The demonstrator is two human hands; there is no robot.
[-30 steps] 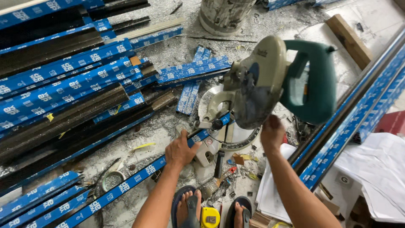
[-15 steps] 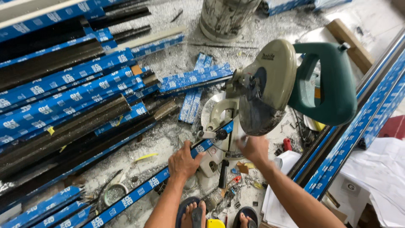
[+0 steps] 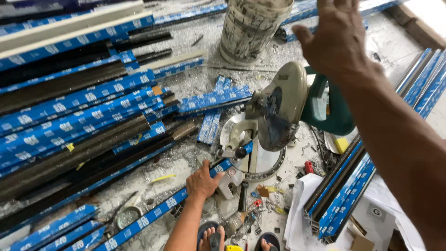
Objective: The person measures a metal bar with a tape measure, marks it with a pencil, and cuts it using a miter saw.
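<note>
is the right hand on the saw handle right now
No, the right hand is raised open in the air above the green saw handle, touching nothing, while the left hand presses the blue-wrapped profile.

Bucket [image 3: 253, 28] behind saw [image 3: 278, 111] (profiles [image 3: 69, 116] stacked left).

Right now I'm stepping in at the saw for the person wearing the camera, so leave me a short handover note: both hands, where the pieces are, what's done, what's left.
Left hand: fingers pressing the blue-filmed aluminium profile down where it meets the miter saw base.
Right hand: raised in the air, open, holding nothing, off the green saw handle.
Saw head is up; the blade is clear of the profile.
Stock: more blue-filmed profiles piled on the floor to the left, another bundle on the right, a bucket behind the saw.
Done: profile laid on the saw.
Left: no cut shows in it yet.
</note>
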